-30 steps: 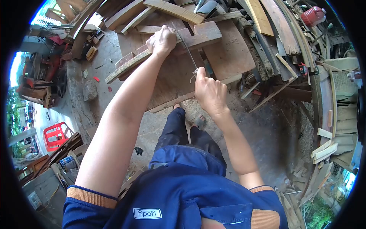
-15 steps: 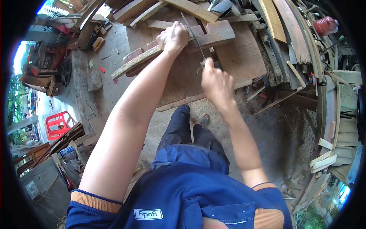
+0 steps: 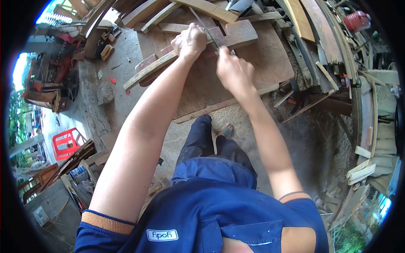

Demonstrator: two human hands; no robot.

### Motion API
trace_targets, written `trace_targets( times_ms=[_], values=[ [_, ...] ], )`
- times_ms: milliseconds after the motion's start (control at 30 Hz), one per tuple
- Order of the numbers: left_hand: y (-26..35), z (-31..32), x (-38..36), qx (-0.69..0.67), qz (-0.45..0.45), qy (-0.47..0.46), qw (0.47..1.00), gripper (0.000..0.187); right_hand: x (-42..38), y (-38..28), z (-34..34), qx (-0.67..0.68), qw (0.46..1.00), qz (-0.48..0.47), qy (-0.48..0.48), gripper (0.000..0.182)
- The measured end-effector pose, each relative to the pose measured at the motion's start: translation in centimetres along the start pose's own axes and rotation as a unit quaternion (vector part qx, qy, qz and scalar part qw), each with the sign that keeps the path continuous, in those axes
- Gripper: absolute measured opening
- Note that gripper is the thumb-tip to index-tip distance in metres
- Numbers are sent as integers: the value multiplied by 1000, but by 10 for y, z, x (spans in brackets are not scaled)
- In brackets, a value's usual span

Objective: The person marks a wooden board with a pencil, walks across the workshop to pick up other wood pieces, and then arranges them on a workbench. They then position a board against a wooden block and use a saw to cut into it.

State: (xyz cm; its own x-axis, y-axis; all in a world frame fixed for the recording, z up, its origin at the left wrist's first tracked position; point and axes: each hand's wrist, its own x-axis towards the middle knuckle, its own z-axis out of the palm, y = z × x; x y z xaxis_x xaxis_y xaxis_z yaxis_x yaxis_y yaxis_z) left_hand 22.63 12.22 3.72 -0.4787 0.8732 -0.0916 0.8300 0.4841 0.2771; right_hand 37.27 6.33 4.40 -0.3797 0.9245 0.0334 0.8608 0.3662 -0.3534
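My left hand [image 3: 190, 42] is closed over a long, narrow wood strip [image 3: 152, 72], pressing it against a notched wooden block [image 3: 242, 33] on the low workbench. In my right hand [image 3: 236, 71] is the handle end of a handsaw, slightly smeared by motion. The thin handsaw blade [image 3: 205, 28], seen nearly edge-on, points up and left, crossing the wood just right of my left knuckles. My fingers hide most of the handle.
The plywood bench top [image 3: 270, 63] spreads beneath the work. Boards [image 3: 206, 9] lie along its far side, and more planks [image 3: 301, 21] are stacked right. A red plastic chair [image 3: 67, 143] stands left. Sawdust and my feet are below the bench edge.
My right hand has pushed the handsaw forward and slightly left, so its tip reaches farther past the wood. My left hand stays on the strip; the view has shifted a little.
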Motion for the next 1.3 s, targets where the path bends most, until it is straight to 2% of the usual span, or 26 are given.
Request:
trace_targets(
  times_ms=[100,167,333,533,633,767,833,900,1000,1133,1233,1300],
  values=[
    [2,-4,2,-2,1,8,1000,41,32,-11,6,-15,1000,12,2,19],
    [2,-4,-1,-6,10,-9,1000,41,17,-4,6,-15,1000,13,13,19],
    [-2,-2,-2,6,23,-1,1000,43,-43,2,-7,-10,999,28,-42,19],
    [0,-2,3,-10,3,-14,1000,43,26,-11,7,-27,999,16,8,20],
    [-1,-2,7,-15,-8,-32,999,45,-5,-2,3,-20,1000,10,11,17],
    [-6,1,5,-3,-6,-35,999,45,-48,3,-4,-1,998,41,-48,15],
    [-2,2,3,-17,11,10,1000,41,-19,0,-1,-4,998,39,-44,15],
    [1,-1,1,-19,12,8,1000,41,19,-4,10,5,1000,2,28,14],
    [2,-1,4,-1,0,2,1000,41,22,-4,15,-6,999,4,35,16],
    [-4,1,8,-10,-11,-26,1000,44,-32,3,-4,-7,999,18,-25,18],
    [0,1,4,9,7,13,1000,41,-37,1,-9,-22,996,47,-69,20],
    [2,-1,2,-7,1,15,1000,41,3,-1,-2,-21,1000,3,-9,20]
  ],
)
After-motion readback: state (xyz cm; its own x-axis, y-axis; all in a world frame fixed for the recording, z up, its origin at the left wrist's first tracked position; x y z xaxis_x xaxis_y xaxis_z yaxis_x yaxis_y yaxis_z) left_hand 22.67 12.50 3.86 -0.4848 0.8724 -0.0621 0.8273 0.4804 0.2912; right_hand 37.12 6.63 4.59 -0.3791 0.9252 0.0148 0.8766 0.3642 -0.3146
